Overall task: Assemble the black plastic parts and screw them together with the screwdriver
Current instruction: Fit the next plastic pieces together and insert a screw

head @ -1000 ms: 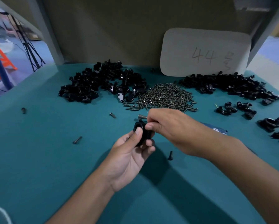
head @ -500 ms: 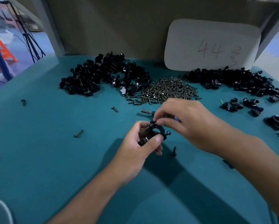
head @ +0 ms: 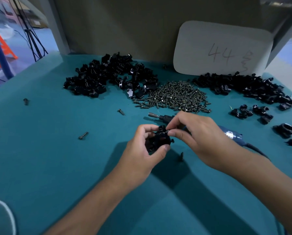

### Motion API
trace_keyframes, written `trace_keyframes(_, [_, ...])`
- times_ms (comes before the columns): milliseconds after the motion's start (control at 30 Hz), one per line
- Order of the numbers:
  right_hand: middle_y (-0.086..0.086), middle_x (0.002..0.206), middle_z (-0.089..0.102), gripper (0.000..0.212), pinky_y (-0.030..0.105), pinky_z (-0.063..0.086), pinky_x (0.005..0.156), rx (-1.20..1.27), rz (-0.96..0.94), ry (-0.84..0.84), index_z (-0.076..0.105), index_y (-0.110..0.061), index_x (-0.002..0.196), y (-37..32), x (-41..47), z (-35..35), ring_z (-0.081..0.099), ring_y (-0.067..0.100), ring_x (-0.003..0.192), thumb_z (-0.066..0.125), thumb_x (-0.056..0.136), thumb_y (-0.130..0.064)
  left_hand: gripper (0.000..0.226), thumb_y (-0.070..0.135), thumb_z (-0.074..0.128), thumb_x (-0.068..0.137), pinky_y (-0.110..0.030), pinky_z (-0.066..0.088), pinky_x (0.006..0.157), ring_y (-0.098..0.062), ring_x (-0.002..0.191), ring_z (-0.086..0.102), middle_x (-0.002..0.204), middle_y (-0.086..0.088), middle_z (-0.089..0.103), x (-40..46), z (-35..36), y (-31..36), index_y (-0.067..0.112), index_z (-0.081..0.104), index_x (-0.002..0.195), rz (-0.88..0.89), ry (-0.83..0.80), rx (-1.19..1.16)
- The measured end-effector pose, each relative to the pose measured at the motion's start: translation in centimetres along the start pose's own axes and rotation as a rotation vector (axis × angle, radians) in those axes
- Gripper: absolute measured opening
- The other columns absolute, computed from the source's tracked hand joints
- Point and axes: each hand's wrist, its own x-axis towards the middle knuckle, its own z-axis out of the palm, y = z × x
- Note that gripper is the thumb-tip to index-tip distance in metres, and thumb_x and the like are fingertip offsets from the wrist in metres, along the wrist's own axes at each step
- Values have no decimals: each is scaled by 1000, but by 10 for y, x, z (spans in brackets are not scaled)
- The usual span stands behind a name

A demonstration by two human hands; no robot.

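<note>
In the middle of the frame the left hand (head: pixel 142 150) holds the black plastic parts (head: pixel 158 139) above the teal worktop (head: pixel 48 158), with the fingers and the thumb curled around them. The right hand (head: pixel 197 134) comes from the right and pinches a small screw (head: pixel 167 131) between thumb and forefinger, right at the upper edge of the parts. I judge that the screw is being set into its hole; the hole itself is hidden by the fingers.

The screwdriver (head: pixel 160 117) lies on the worktop just behind the hands, with its metal tip pointing to the left and its blue body passing under the right hand toward the right of the frame. Behind it is the pile of screws (head: pixel 175 97), and black pieces lie in heaps in the upper left (head: pixel 108 77) and upper right (head: pixel 243 85).

Some things can go wrong from here. The screw is small and it can slip from the pinch and fall among the loose screws (head: pixel 181 156) below. If it enters tilted, it may jam when it is driven. Also, when the right hand lets go to take the screwdriver, the two halves can shift, because only one hand keeps them together.
</note>
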Motion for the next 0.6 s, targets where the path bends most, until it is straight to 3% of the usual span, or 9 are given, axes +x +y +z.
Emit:
trace_keyframes(100, [-23, 76, 56, 8, 6, 37, 70, 44, 55, 3, 60, -28, 93, -2, -4, 3, 52, -11, 81, 60, 99, -33, 40, 34, 75, 83, -12, 46, 83, 1, 99, 64, 105, 21, 65, -1, 1, 2, 30, 51, 114, 53, 36, 98])
trace_keyframes(200, [-20, 74, 57, 12, 8, 38, 68, 83, 110, -19, 55, -33, 88, -4, -4, 8, 53, -9, 80, 57, 100, -35, 36, 25, 76, 87, -21, 49, 83, -4, 97, 64, 103, 14, 65, -1, -1, 2, 28, 50, 112, 89, 39, 174])
trace_keyframes(267, [-16, 75, 58, 15, 9, 39, 69, 121, 139, -36, 53, -32, 87, -5, -5, 10, 54, -7, 81, 54, 101, -38, 38, 34, 72, 85, -26, 51, 84, -6, 98, 64, 105, 13, 65, -2, -2, 3, 29, 49, 114, 98, 28, 196])
trace_keyframes(367, [-26, 91, 56, 16, 10, 38, 69, 126, 126, -17, 51, -33, 89, -6, -9, 11, 52, -1, 84, 48, 100, -43, 37, 53, 62, 83, -31, 53, 86, -5, 98, 65, 105, 18, 67, -3, -2, 6, 36, 52, 115, 100, 30, 146])
trace_keyframes(467, [-21, 92, 57, 19, 11, 38, 70, 160, 114, 39, 52, -33, 90, -7, -15, 13, 53, 2, 85, 46, 98, -49, 36, 61, 56, 85, -41, 55, 86, -7, 94, 68, 102, 17, 70, -1, -4, 6, 35, 58, 110, 104, 58, 83])
trace_keyframes(600, [-18, 97, 57, 30, 11, 39, 72, 173, 128, 75, 51, -35, 90, -5, -21, 19, 54, 1, 87, 40, 93, -62, 35, 59, 58, 87, -35, 55, 85, -10, 95, 70, 104, 13, 69, -1, -3, 3, 34, 57, 112, 123, 32, 105])
